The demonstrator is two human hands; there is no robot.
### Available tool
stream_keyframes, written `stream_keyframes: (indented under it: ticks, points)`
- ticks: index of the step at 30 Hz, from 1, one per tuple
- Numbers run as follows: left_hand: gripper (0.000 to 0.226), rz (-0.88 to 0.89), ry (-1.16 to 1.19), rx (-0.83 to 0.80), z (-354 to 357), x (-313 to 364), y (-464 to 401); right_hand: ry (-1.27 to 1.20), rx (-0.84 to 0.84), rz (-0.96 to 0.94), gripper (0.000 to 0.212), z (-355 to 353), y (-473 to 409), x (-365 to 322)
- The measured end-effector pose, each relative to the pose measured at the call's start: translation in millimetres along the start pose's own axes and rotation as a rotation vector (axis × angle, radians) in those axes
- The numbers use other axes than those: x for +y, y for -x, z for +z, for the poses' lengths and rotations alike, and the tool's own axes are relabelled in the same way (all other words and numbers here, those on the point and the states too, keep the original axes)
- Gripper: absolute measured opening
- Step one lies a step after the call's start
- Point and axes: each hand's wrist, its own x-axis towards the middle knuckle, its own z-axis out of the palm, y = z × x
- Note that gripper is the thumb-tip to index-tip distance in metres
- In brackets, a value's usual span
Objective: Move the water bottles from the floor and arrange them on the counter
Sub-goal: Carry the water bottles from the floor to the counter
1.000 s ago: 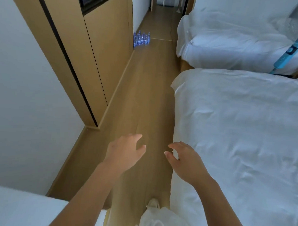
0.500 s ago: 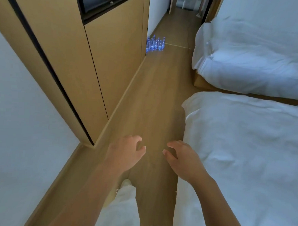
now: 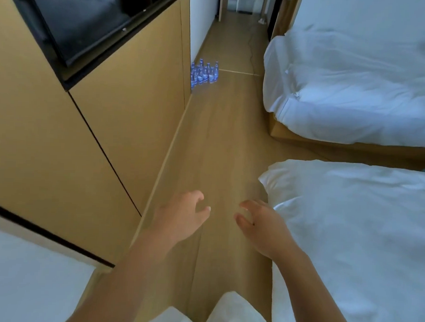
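Wooden flooring runs ahead of you as a narrow aisle between a tan cabinet wall and two white beds. Your left hand and right hand hang in front of you above the floor, a small gap between them, fingers loosely curled and holding nothing. Just right of your right hand lies the near bed's white duvet. Left of your left hand stands the cabinet wall, with a dark screen set high in it. Far beyond both hands, the water bottles stand clustered upright on the floor at the cabinet's far corner. Across the aisle from them sits the second bed.
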Motion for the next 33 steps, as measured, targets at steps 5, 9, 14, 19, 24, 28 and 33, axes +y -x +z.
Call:
stream_keyframes:
  ticks: [5, 9, 14, 19, 24, 28, 33]
  points:
    - [0.041, 0.022, 0.012, -0.034, -11, 12, -99, -0.017, 0.012, 0.030, 0.038, -14, -93, 23]
    - [0.042, 0.035, -0.021, -0.014, -22, 30, -193, -0.016, 0.046, 0.026, 0.037, -37, -181, 49]
    - [0.040, 0.010, -0.046, 0.022, -44, 64, -315, 0.008, 0.044, 0.007, 0.038, -82, -300, 77]
    - [0.040, -0.037, -0.029, 0.082, -66, 80, -413, 0.053, 0.002, -0.040, 0.038, -114, -408, 92]
    - [0.040, -0.087, -0.005, 0.077, -83, 72, -499, 0.048, -0.032, -0.054, 0.038, -129, -503, 100]
    - [0.041, -0.102, 0.034, 0.078, -101, 61, -581, 0.036, -0.039, -0.043, 0.038, -134, -585, 102]
    - [0.040, -0.089, 0.037, 0.063, -138, 42, -701, 0.020, -0.023, 0.000, 0.038, -148, -700, 95]
